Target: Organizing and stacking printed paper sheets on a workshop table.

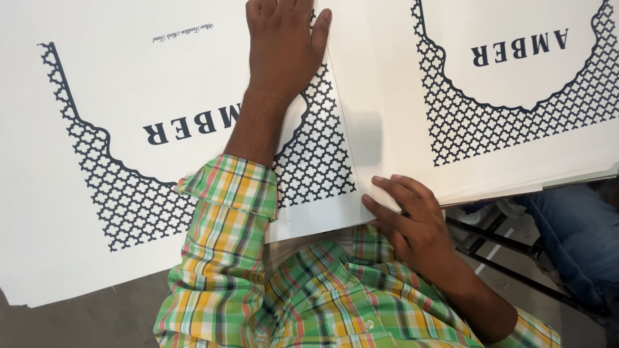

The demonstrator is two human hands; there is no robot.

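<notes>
The left hand (284, 45) lies flat, fingers together and clamped on nothing, pressing on the left white sheet (129, 84), a large stiff card printed with a dark blue lattice border under a scalloped arch and dark lettering, lying on the near left of the table (77, 322). The right hand (412, 225) rests with its fingers spread apart on the near edge where that sheet meets the right stack of sheets (516, 96), which bear the same pattern and lie to the right. Green, yellow and red checked sleeves (225, 245) cover both arms.
</notes>
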